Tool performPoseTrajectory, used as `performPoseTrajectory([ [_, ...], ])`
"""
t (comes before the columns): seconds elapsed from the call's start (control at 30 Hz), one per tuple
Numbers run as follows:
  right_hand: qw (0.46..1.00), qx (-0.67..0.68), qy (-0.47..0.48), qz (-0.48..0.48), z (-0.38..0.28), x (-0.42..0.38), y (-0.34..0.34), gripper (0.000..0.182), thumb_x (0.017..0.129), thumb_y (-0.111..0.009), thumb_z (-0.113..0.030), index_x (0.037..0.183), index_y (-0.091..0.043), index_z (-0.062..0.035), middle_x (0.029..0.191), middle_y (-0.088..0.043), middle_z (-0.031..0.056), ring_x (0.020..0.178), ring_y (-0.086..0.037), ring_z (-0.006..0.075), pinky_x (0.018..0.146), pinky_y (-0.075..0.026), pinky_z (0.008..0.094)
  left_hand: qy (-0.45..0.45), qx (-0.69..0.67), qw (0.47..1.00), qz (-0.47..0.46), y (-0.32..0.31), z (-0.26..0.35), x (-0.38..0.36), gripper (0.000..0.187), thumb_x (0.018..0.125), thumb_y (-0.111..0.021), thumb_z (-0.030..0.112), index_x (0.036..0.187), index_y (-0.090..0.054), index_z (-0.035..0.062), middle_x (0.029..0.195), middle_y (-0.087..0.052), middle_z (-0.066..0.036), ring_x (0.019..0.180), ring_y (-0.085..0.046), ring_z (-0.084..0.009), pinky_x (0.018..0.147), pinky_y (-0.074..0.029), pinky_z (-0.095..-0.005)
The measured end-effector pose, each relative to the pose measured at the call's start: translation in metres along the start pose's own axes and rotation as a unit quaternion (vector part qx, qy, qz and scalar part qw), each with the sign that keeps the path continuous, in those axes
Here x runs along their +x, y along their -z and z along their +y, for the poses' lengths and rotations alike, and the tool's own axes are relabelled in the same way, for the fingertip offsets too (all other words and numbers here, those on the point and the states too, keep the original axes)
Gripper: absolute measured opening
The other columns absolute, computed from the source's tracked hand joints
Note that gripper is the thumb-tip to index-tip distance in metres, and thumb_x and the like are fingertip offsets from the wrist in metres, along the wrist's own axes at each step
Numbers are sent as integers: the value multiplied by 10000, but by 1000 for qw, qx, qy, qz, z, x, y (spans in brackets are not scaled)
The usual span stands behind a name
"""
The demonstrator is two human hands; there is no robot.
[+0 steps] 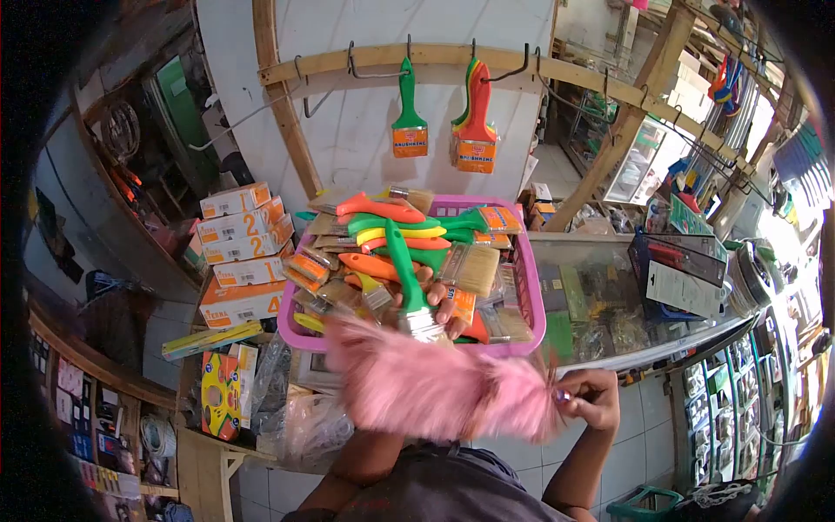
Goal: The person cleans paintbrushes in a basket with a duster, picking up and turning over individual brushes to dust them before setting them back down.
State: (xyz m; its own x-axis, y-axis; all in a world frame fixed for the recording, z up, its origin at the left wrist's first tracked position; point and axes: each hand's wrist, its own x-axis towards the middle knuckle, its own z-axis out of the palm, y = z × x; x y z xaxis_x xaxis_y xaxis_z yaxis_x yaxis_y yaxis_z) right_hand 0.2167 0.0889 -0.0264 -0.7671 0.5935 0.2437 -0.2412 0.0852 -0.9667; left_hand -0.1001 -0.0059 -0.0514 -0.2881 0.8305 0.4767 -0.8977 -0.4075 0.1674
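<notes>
My right hand (591,398) is closed around the handle end of a pink feather duster (435,383), which is blurred by motion and stretches to the left in front of my body. Behind the duster, my left hand (445,306) grips a green-handled paintbrush (404,265), handle up and metal band down. The duster's fluff hides the brush's bristles and most of my left forearm. Right behind that brush stands a pink plastic basket (532,296) heaped with paintbrushes, among them an orange-handled brush (380,208) on top.
Stacked orange-and-white boxes (239,300) stand left of the basket. Several paintbrushes, including a green one (407,109), hang from hooks on a wooden rail (330,65). To the right is a glass display counter (600,348) with a dark rack (683,270) on it.
</notes>
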Motion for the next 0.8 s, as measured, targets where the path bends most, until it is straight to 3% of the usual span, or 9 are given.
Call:
performPoseTrajectory([
  [0.03,1000,-14,-25,6,-4,0,0,223,882,-741,-92,1012,-670,74,829,-668,55,624,-525,42,516,-391,208,-38,10,993,108,-12,-6,-7,470,1002,-472,464,1321,-492,120,1105,-573,-56,974,-570,-231,762,-473,-469],
  [0.13,997,-15,-48,64,-5,5,-12,238,822,-798,-76,978,-694,70,840,-689,67,665,-564,61,560,-427,208,14,13,992,127,-37,-5,-18,755,936,-422,655,1458,-387,112,1331,-542,-133,1187,-551,-297,943,-460,-558],
  [0.2,996,-36,39,-67,-4,7,0,247,819,-806,-70,995,-695,63,867,-701,72,677,-579,70,569,-439,212,30,67,993,89,-51,-7,-10,813,918,-431,673,1497,-357,108,1424,-473,-157,1289,-484,-311,1036,-398,-591],
  [0.43,996,-20,-42,74,-5,9,-13,213,794,-831,-97,888,-718,58,780,-709,82,725,-658,133,637,-507,263,38,83,989,118,-53,-10,-13,919,895,-436,680,1581,-190,119,1602,-231,-228,1483,-216,-411,1167,-180,-651],
  [0.5,988,-38,76,-132,-6,17,-7,200,786,-832,-100,843,-720,55,776,-710,103,710,-669,155,641,-519,293,39,65,996,46,-63,-11,-4,914,890,-449,686,1580,-213,136,1601,-232,-235,1485,-215,-417,1165,-182,-652],
  [0.57,994,-33,23,-104,-3,12,-4,206,795,-824,-103,886,-727,55,775,-701,81,662,-633,121,592,-491,268,33,62,994,81,-71,-9,-4,877,915,-388,706,1574,-239,147,1587,-290,-195,1453,-300,-413,1165,-196,-650],
  [0.63,992,-21,-56,109,0,14,-17,232,799,-818,-92,944,-728,64,771,-682,59,622,-576,82,547,-442,234,17,70,986,151,-64,-8,-7,901,910,-356,738,1580,-225,149,1596,-277,-188,1467,-270,-413,1163,-186,-659],
  [0.67,989,35,-65,128,-3,19,-21,254,813,-806,-90,983,-721,77,772,-668,44,595,-527,56,513,-392,212,36,-88,993,69,-48,-6,-14,921,900,-332,771,1579,-230,157,1600,-271,-186,1475,-254,-409,1166,-177,-657],
  [0.8,990,46,42,-127,8,18,-5,253,834,-794,-122,963,-718,81,755,-666,45,575,-546,54,478,-392,209,67,58,996,28,-64,-7,-5,845,920,-330,765,1594,-159,284,1636,-182,-174,1501,-197,-376,1148,-204,-677],
])
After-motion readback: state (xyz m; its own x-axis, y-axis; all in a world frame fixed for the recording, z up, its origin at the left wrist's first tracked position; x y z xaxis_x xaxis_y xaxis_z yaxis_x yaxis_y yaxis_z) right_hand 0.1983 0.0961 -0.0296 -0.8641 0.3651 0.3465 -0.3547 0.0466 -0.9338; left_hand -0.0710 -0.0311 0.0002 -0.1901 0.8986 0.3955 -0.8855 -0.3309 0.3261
